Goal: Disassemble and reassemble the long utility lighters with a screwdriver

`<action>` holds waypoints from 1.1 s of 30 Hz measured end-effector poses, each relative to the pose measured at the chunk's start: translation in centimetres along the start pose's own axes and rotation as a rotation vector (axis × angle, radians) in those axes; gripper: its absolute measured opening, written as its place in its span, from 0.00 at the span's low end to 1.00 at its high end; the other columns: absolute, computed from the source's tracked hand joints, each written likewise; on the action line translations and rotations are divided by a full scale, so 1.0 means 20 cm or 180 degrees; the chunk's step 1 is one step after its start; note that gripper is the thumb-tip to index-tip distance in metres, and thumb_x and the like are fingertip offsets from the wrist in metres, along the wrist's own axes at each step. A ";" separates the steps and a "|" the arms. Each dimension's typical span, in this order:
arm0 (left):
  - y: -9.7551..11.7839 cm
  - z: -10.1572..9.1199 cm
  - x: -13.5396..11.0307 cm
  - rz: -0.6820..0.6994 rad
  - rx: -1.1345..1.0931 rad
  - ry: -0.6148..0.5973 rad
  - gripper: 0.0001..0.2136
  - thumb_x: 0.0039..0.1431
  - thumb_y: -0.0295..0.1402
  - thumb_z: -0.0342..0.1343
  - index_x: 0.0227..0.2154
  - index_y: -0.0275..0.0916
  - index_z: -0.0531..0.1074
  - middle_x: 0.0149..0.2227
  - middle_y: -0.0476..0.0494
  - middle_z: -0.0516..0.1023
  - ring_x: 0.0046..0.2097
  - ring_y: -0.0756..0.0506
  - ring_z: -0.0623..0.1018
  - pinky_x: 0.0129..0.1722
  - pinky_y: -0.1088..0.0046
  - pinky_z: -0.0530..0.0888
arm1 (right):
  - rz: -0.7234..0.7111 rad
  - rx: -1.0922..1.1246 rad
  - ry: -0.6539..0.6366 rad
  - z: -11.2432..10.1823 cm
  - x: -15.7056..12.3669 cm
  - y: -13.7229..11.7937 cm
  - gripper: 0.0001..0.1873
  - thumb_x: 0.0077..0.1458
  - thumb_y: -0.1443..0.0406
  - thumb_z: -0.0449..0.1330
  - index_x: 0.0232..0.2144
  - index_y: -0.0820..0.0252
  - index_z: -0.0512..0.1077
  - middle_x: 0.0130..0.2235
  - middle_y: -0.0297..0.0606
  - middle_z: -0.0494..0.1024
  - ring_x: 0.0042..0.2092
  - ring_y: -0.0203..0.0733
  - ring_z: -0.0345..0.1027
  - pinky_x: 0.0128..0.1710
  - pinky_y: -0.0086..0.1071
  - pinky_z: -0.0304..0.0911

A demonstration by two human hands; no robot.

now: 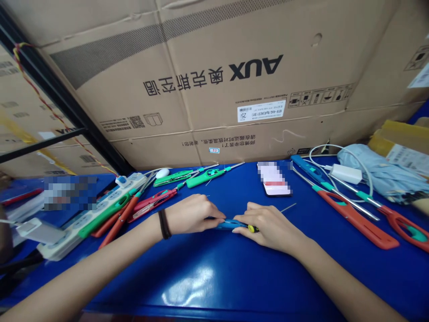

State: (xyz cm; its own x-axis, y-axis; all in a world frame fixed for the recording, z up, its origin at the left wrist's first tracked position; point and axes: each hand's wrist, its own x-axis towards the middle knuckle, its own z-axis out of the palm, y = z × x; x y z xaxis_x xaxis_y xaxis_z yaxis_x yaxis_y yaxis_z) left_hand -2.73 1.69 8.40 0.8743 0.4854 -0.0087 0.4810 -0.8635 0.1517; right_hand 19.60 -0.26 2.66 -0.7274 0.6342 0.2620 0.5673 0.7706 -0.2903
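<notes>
Casing, blue point(231, 225), lies crosswise between left hand point(197, 213) and right hand point(270, 226), pinched by both at once, neither hand being nearer.

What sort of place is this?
Probably a small workshop or assembly bench, though I can't be certain: several lighter-like tools lie on a blue table, a power strip sits at the left, and big printed cardboard stands behind.

Left grip point(201, 214) and right grip point(268, 224) partly conceal the blue casing point(231, 224); the right also hides most of a yellow-ended tool point(251, 228). Pixelation obscures part of the phone point(275, 189). A red lighter point(393, 217) runs off the right edge.
</notes>
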 end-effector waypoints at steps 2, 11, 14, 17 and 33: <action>0.01 -0.02 0.02 0.0083 0.0110 -0.0195 0.08 0.61 0.28 0.51 0.30 0.39 0.76 0.24 0.49 0.78 0.25 0.51 0.76 0.24 0.81 0.65 | -0.0002 -0.0013 0.0004 0.00 0.00 0.00 0.14 0.62 0.58 0.51 0.31 0.57 0.73 0.25 0.32 0.74 0.31 0.38 0.61 0.25 0.29 0.48; 0.09 -0.07 0.09 0.0167 0.1082 -0.0739 0.07 0.56 0.25 0.55 0.24 0.34 0.73 0.21 0.44 0.77 0.22 0.49 0.74 0.21 0.75 0.57 | -0.0077 -0.0105 0.0017 0.01 -0.01 0.00 0.13 0.61 0.59 0.52 0.31 0.58 0.72 0.25 0.33 0.74 0.31 0.39 0.60 0.26 0.29 0.48; 0.11 -0.07 0.09 0.0115 0.1179 -0.0774 0.06 0.56 0.25 0.56 0.24 0.34 0.74 0.21 0.43 0.77 0.23 0.48 0.74 0.20 0.75 0.56 | -0.0089 -0.0111 0.0009 0.00 -0.01 0.00 0.12 0.61 0.59 0.53 0.32 0.57 0.73 0.26 0.33 0.74 0.32 0.39 0.60 0.26 0.30 0.49; 0.11 -0.05 0.08 -0.0088 0.1132 -0.0661 0.05 0.54 0.26 0.57 0.25 0.34 0.75 0.21 0.43 0.76 0.22 0.47 0.74 0.20 0.74 0.56 | -0.0096 -0.0112 0.0032 0.00 0.00 0.00 0.12 0.61 0.59 0.53 0.35 0.56 0.74 0.28 0.33 0.75 0.32 0.39 0.61 0.27 0.30 0.50; 0.11 -0.09 0.09 -0.0213 0.0630 -0.0620 0.09 0.51 0.20 0.56 0.20 0.35 0.75 0.21 0.44 0.78 0.24 0.48 0.75 0.22 0.76 0.61 | -0.0089 -0.0194 0.0223 0.02 0.00 -0.01 0.12 0.59 0.57 0.55 0.37 0.56 0.75 0.26 0.33 0.75 0.32 0.39 0.62 0.24 0.30 0.49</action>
State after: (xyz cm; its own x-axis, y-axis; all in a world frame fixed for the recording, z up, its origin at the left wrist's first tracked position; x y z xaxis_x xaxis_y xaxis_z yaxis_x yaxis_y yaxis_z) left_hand -0.20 0.82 10.55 0.8272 0.5232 -0.2049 0.5247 -0.8497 -0.0513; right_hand 19.35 -0.44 2.41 -0.7157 0.6136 0.3336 0.5712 0.7891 -0.2260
